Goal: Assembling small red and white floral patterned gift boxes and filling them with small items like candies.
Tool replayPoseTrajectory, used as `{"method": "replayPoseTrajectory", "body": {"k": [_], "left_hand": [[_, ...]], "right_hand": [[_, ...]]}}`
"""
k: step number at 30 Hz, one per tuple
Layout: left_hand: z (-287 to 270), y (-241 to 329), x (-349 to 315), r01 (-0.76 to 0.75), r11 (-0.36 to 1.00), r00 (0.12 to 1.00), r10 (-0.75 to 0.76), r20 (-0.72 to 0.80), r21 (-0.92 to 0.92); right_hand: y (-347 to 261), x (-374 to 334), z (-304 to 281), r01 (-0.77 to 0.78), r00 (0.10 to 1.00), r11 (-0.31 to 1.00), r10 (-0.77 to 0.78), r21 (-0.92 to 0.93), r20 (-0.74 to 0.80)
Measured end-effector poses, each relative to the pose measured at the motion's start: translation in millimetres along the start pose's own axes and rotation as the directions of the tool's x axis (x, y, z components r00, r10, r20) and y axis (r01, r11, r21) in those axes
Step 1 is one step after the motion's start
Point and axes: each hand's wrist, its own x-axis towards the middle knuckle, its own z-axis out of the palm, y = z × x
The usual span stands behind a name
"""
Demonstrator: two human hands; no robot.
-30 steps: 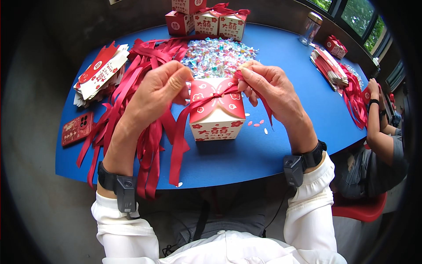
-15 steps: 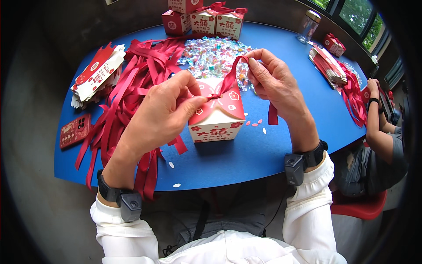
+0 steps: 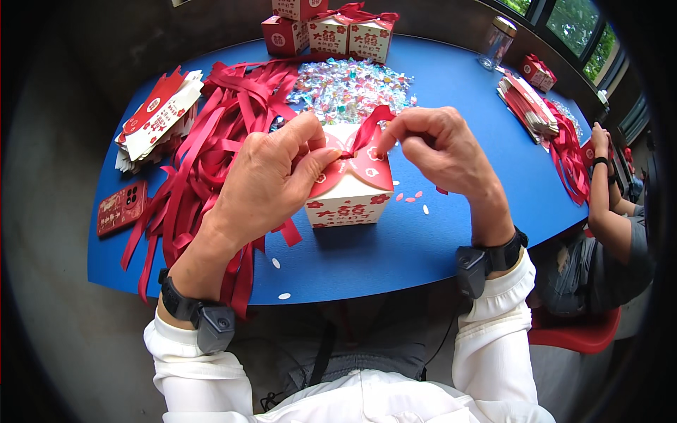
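Note:
A white gift box (image 3: 348, 204) with red scalloped top flaps and red flower prints stands upright on the blue table. A dark red ribbon (image 3: 368, 134) is knotted over its top, one part rising as a loop. My left hand (image 3: 271, 173) is closed, thumb and forefinger pinching the ribbon at the knot. Just right of the loop is my right hand (image 3: 448, 151); its forefinger points down at the box top, apart from the thumb, and the other fingers are curled. A short ribbon end shows below that hand; most of this tail is hidden.
Loose red ribbons (image 3: 204, 155) and flat box blanks (image 3: 161, 120) lie left, beside a phone (image 3: 121, 208). Wrapped candies (image 3: 345, 88) spread behind the box. Finished boxes (image 3: 328, 37) and a jar (image 3: 497, 44) stand farther back. Another person's arm (image 3: 603, 190) is at right.
My right hand has let go of the raised ribbon and lowered its forefinger toward the knot. The ribbon has sunk into a lower loop. My left hand keeps its pinch.

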Motion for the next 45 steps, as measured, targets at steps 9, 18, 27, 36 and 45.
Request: {"method": "replayPoseTrajectory", "body": {"k": [9,18,27,36,45], "left_hand": [[-1,14,7,-0.051,0.993,0.996,0.043,0.079,0.103],[2,18,13,-0.067,0.997,0.994,0.064,0.091,0.027],[2,15,8,-0.097,0.994,0.994,0.095,0.049,0.048],[3,27,6,-0.004,0.983,0.999,0.01,0.034,-0.183],[20,12,5,-0.251,0.968,0.961,0.25,-0.121,0.003]], "right_hand": [[13,-2,12,0.039,0.976,0.882,-0.135,-0.47,-0.172],[3,3,23,0.049,0.979,0.995,-0.064,-0.085,-0.192],[-7,-2,25,0.191,0.98,0.974,-0.184,0.118,-0.07],[-14,-3,23,0.191,0.977,0.942,-0.209,-0.274,-0.036],[-12,0,22,0.255,0.964,0.931,-0.266,-0.263,-0.009]]}}
